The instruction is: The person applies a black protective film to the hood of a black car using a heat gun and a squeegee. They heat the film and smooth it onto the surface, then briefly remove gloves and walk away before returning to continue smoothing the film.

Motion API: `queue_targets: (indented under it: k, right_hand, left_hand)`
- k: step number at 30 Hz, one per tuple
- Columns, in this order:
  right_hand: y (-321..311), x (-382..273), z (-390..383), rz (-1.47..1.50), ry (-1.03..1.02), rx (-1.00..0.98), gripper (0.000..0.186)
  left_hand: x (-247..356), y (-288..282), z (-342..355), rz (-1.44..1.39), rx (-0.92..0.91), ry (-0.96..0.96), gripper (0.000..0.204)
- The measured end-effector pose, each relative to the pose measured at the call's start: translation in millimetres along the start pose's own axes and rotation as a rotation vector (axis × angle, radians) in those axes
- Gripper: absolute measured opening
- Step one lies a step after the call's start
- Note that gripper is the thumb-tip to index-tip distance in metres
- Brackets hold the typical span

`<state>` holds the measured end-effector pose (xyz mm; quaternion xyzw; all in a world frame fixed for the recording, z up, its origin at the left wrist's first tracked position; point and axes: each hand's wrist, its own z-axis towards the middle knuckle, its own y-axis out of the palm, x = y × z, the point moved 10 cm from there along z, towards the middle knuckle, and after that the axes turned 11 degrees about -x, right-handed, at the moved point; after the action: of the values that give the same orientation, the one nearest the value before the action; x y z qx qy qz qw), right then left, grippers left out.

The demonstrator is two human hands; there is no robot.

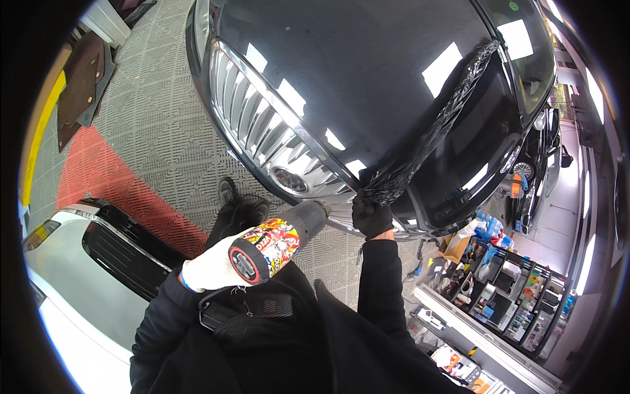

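Note:
A heat gun (285, 233) with a dark barrel and bright stickers is in my left hand (209, 270), which wears a white glove. The round back end faces up toward me, and its nozzle points at the car's chrome grille (262, 118). My left fingers are partly hidden behind the tool. Gathered black film (446, 125) stretches across the dark car's hood (348, 72) from near the windshield to the front edge. There my right hand (372, 215), in a black glove, is closed on the bunched lower end of the film, just right of the nozzle.
Behind my left arm stands a white car (85, 262). Grey floor tiles (157, 85) with a red strip (105, 177) lie to the left. At the right are a shelf rack of small goods (518, 289), a cardboard box (456, 248) and another dark car (528, 171).

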<state>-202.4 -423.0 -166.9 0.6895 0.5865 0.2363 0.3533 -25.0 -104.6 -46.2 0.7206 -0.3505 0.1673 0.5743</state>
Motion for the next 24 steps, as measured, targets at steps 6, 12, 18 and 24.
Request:
queue_targets:
  k: [6, 12, 18, 24]
  right_hand:
    - [18.2, 18.3, -2.1, 0.067, -0.02, 0.021, 0.023]
    - [55.2, -8.6, -29.9, -1.706, -0.304, 0.247, 0.024]
    - [71.9, -21.5, -65.0, -1.165, -0.749, 0.473, 0.058]
    - [120.4, -9.3, -62.6, -1.371, -1.087, 0.587, 0.07]
  left_hand:
    - [15.3, 5.5, 5.3, 0.029, 0.002, 0.007, 0.108]
    - [25.3, 6.5, 9.9, 0.053, 0.046, -0.036, 0.108]
    - [15.4, 3.9, 8.0, -0.037, 0.036, -0.011, 0.108]
    - [12.7, 3.4, 4.0, 0.032, 0.013, -0.038, 0.108]
